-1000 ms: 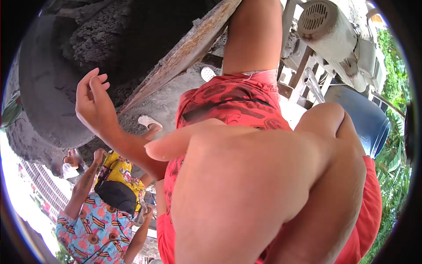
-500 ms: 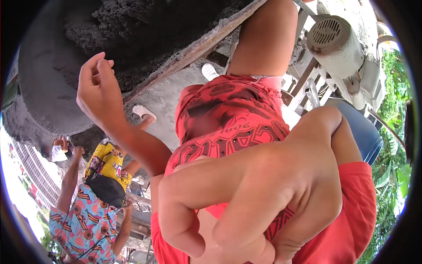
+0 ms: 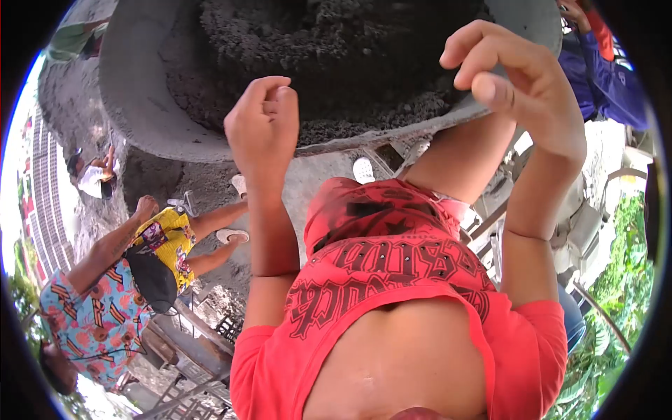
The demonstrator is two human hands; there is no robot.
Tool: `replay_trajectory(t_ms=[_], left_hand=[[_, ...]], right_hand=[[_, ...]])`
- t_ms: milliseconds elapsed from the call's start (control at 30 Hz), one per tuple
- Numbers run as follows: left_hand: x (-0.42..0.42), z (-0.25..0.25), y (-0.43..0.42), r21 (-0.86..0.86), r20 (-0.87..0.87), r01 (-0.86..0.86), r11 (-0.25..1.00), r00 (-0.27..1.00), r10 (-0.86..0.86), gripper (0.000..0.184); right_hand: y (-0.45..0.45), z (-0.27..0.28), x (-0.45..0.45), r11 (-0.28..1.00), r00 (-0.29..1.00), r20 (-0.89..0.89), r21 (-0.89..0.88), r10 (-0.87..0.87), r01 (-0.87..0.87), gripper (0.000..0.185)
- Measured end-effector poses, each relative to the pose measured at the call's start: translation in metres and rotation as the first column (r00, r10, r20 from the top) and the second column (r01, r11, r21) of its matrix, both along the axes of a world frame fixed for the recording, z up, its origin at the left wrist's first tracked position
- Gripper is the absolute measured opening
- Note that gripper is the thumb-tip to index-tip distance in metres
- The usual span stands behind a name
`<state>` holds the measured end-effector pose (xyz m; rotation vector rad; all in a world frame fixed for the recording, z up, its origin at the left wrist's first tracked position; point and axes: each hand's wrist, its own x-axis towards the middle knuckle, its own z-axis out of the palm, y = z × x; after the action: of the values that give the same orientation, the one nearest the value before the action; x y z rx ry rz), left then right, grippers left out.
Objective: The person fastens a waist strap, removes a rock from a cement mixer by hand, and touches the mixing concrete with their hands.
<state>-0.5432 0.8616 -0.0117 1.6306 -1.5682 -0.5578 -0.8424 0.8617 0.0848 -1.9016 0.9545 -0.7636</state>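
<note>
My left hand (image 3: 262,129) is raised in front of the near rim of a large round mixing pan (image 3: 133,105), its fingers curled in with nothing seen in them. My right hand (image 3: 535,91) is held up by the pan's right side, fingers bent and apart, holding nothing. Dark grey, crumbly mix (image 3: 301,52), like mortar or concrete, lies in the pan. Neither hand reaches into the mix. Below the hands is my red printed shirt (image 3: 392,280).
A person in a flowered shirt (image 3: 98,315) and yellow shorts stands at left, with another in white (image 3: 93,178) farther back. At upper right is a person in blue (image 3: 616,91). Machine parts (image 3: 577,217) stand at right. A white clog (image 3: 363,170) shows beneath the pan.
My right hand has gone from close before the camera out to the pan's right side, its fingers spreading. The view has turned, bringing more of the pan into sight. My left hand stays curled.
</note>
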Motion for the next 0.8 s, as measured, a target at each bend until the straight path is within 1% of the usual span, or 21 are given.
replay_trajectory(t_ms=[33,67,100,133,200,233,300,333,367,400,433,467,500,533,567,600,633,667,700,733,800], left_hand=[[0.002,-0.001,-0.003,-0.010,0.009,0.001,1.000,1.000,-0.001,0.017],[0.007,-0.001,-0.007,-0.012,0.020,0.003,1.000,1.000,-0.003,0.016],[0.010,-0.007,-0.010,-0.028,0.048,0.013,1.000,0.999,-0.012,0.016],[0.012,-0.011,-0.013,-0.045,0.044,0.024,0.999,0.999,-0.022,0.016],[0.017,-0.008,-0.015,-0.012,0.099,0.029,1.000,0.995,-0.028,0.016],[0.017,-0.006,-0.015,-0.018,0.105,0.014,1.000,0.994,-0.012,0.016],[0.017,-0.002,-0.015,0.003,-0.046,0.087,0.996,0.995,-0.087,0.018],[0.018,0.002,-0.016,0.001,-0.047,0.079,0.997,0.996,-0.079,0.018],[0.021,0.009,-0.020,-0.022,-0.112,0.132,0.991,0.985,-0.134,0.019],[0.025,0.020,-0.025,-0.050,-0.177,0.187,0.981,0.965,-0.193,0.020],[0.029,0.035,-0.031,-0.121,-0.137,0.168,0.978,0.973,-0.184,0.020],[0.035,0.047,-0.041,-0.219,-0.043,0.160,0.963,0.984,-0.173,0.020],[0.042,0.054,-0.056,-0.304,-0.009,0.179,0.936,0.982,-0.191,0.021],[0.051,0.065,-0.071,-0.268,0.130,0.203,0.942,0.976,-0.173,0.025],[0.059,0.066,-0.096,-0.263,0.139,0.223,0.939,0.971,-0.192,0.032],[0.056,0.076,-0.114,-0.132,0.155,0.211,0.969,0.969,-0.190,0.036],[0.052,0.087,-0.134,0.002,0.181,0.195,0.981,0.965,-0.192,0.041],[0.070,0.066,-0.170,0.005,0.166,0.209,0.978,0.964,-0.207,0.041],[0.093,0.033,-0.213,0.124,0.371,0.287,0.950,0.874,-0.313,0.040],[0.100,0.003,-0.236,0.250,0.541,0.335,0.909,0.730,-0.418,0.038],[0.082,-0.022,-0.222,0.364,0.755,0.210,0.907,0.504,-0.420,0.043]], right_hand=[[-0.027,-0.007,-0.006,0.999,1.000,-0.006,0.053,0.006,-0.006,0.034],[-0.053,-0.008,-0.007,0.999,0.995,-0.095,0.031,-0.031,0.034,0.036],[-0.078,-0.014,-0.008,0.996,0.990,-0.119,-0.058,-0.075,0.068,0.038],[-0.097,-0.013,0.001,0.983,0.978,-0.106,-0.020,-0.181,0.180,0.038],[-0.128,-0.006,0.011,0.979,0.962,-0.199,0.040,-0.186,0.198,0.034],[-0.144,-0.010,0.013,0.983,0.966,-0.193,0.035,-0.173,0.182,0.034],[-0.175,-0.028,0.017,0.985,0.886,-0.443,0.033,-0.138,0.170,0.031],[-0.187,-0.044,0.019,0.986,0.887,-0.443,0.031,-0.132,0.162,0.031],[-0.196,-0.065,0.022,0.993,0.778,-0.621,-0.009,-0.097,0.117,0.035],[-0.199,-0.085,0.025,0.997,0.631,-0.772,-0.042,-0.075,0.067,0.039],[-0.197,-0.108,0.023,0.998,0.653,-0.755,-0.046,-0.057,0.034,0.040],[-0.195,-0.132,0.018,0.999,0.673,-0.738,-0.049,-0.037,0.001,0.041],[-0.195,-0.158,0.007,0.996,0.601,-0.796,0.030,0.074,-0.082,0.043],[-0.196,-0.174,-0.004,0.981,0.515,-0.837,0.118,0.183,-0.157,0.045],[-0.181,-0.151,0.006,0.961,0.314,-0.913,0.277,0.262,0.004,0.044],[-0.181,-0.154,-0.001,0.958,0.309,-0.912,0.285,0.269,0.009,0.044],[-0.185,-0.156,-0.011,0.960,0.397,-0.890,0.271,0.224,0.068,0.045],[-0.189,-0.156,-0.021,0.956,0.475,-0.864,0.261,0.170,0.133,0.045],[-0.194,-0.152,-0.029,0.960,0.511,-0.853,0.222,0.107,0.169,0.045],[-0.197,-0.151,-0.039,0.957,0.494,-0.864,0.220,0.101,0.189,0.045],[-0.204,-0.153,-0.059,0.955,0.360,-0.913,-0.088,-0.191,0.284,0.041]])
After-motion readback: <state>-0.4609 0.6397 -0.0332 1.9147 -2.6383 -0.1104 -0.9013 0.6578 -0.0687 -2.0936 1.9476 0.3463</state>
